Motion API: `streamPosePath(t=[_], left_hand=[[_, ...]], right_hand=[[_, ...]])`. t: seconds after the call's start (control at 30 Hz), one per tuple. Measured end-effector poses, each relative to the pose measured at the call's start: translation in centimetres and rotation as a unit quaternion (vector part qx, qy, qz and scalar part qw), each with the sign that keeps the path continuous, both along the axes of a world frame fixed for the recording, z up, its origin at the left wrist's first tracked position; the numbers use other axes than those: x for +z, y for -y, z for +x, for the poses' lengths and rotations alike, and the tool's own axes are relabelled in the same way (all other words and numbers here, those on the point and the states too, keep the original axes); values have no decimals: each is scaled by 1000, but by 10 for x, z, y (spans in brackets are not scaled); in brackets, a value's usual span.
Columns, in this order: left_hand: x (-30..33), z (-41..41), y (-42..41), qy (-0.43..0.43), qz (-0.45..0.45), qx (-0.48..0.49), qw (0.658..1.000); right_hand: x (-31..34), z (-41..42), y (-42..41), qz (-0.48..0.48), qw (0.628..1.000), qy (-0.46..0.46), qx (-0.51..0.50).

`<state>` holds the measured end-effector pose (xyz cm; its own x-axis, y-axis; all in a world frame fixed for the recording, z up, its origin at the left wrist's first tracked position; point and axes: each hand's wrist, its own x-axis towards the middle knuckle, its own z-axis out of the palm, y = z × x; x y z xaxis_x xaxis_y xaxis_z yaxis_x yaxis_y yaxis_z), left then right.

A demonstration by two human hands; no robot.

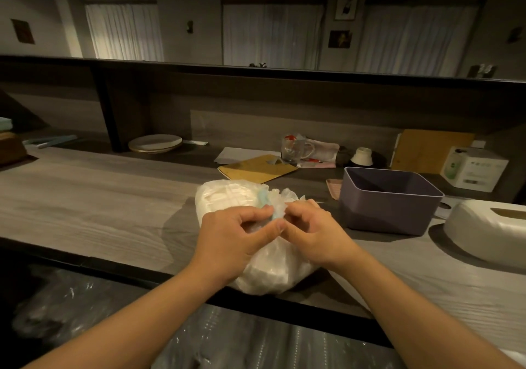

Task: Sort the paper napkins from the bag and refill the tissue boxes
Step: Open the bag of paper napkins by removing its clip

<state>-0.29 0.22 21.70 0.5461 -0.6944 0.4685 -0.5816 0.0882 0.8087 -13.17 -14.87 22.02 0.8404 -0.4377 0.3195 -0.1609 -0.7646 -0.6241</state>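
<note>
Napkins [225, 198] are seen as a pale stack inside a thin plastic bag [273, 272] that lies on the bench [85, 198] at its near edge, partly overhanging it. The bag's gathered neck [277, 206], where a bit of blue shows, is pinched from both sides: the left hand [236, 235] has thumb and fingers [256, 212] closed on the plastic, and the right hand [310, 226] has curled fingers nipping the same bunch from the right. The step in hand is judged to be the opening of the bag, so nothing has yet been sorted or refilled. It would be done best if the neck were loosened or untwisted rather than torn, since thin film is likely to split unevenly and let the stack spill over the near edge. The bag is better drawn further onto the bench first. Once it is open, the napkins should be lifted out as a block, kept square, so that they fit the boxes. A purple box [390, 212] stands open and apparently unfilled just right of the bag, and a white lid [481, 226] with a slot lies beyond it toward the right edge; both are within easy reach.
</note>
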Motion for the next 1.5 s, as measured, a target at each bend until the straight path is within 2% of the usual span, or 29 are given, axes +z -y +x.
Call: streamPosePath(t=[0.23,0.4,0.63,0.73,0.83,0.93,1.13,1.23,1.37,1.43,1.5], left_hand=[[-12,1,1,62,-28,1,998],[-15,1,-1,37,-40,-13,998],[-4,8,-9,77,31,-61,995],[5,9,-8,95,48,-79,991],[18,14,-3,181,110,-75,974],[30,17,2,232,123,-68,963],[31,14,8,238,138,-26,961],[22,10,6,259,124,1,958],[12,8,4,335,59,95,936],[12,10,3,309,72,78,945],[14,12,2,240,95,43,965]], right_hand=[[2,3,-1,18,999,-32,-5],[0,6,-2,21,1000,-20,1],[0,5,-1,49,998,-18,-22],[2,1,0,71,997,-9,3],[7,-5,-2,100,994,-8,43],[10,-10,-5,123,991,6,50],[4,-12,2,221,974,44,-6],[4,-12,-1,208,977,51,-10],[0,-9,-5,170,981,89,-27],[-2,-9,-6,116,987,103,-51],[-1,-9,-8,46,992,104,-59]])
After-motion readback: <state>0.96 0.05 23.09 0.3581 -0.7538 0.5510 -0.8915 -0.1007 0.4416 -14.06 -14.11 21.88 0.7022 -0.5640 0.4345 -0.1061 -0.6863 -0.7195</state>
